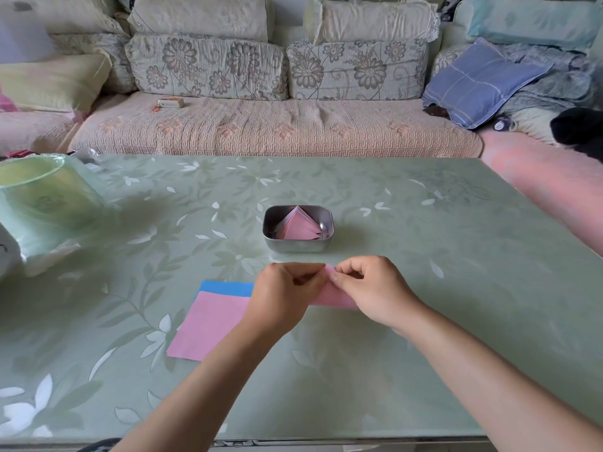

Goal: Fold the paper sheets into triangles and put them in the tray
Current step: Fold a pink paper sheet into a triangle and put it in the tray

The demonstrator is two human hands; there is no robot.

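Folded triangles (298, 228) lie in the tray (298, 246); flat sheets (208, 321) lie before it, leftward.

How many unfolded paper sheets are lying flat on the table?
2: a pink sheet partly under the left hand, and a blue sheet beneath it with only its far edge showing. Others may be hidden underneath.

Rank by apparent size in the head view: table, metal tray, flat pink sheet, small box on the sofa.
1. table
2. flat pink sheet, partly hidden
3. metal tray; farther from the camera, so second versus third is unsure
4. small box, farthest away
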